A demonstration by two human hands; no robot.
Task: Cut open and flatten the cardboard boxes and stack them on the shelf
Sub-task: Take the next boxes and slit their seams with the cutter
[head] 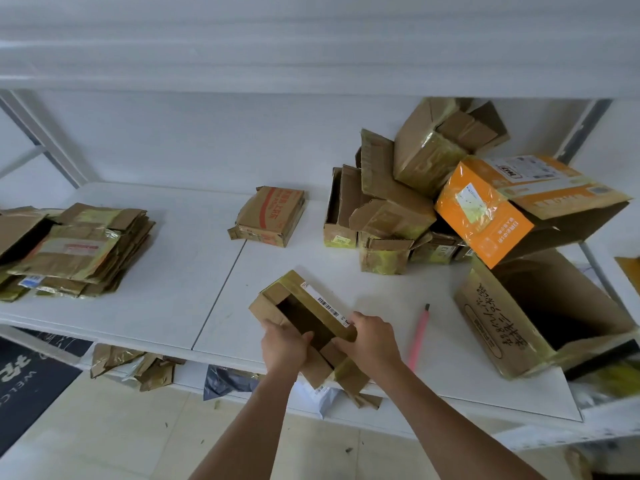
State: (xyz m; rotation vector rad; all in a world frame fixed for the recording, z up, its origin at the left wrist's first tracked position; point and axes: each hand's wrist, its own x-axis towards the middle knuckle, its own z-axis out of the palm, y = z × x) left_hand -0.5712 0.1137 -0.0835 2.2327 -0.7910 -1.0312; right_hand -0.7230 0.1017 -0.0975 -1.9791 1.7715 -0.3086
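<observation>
Both hands grip one small open box [304, 320] at the shelf's [173, 265] front edge: left hand [284, 344] curled over its near-left wall, right hand [371, 337] over the near-right corner. Corrugated brown board, glossy yellowish tape, barcode label. Risks, judged: box overhangs the edge, could slip floorward; taped seams may resist folding and tear. Pink cutter [419, 332] lies just beside. Flattened stack [74, 249] sits far left.
</observation>
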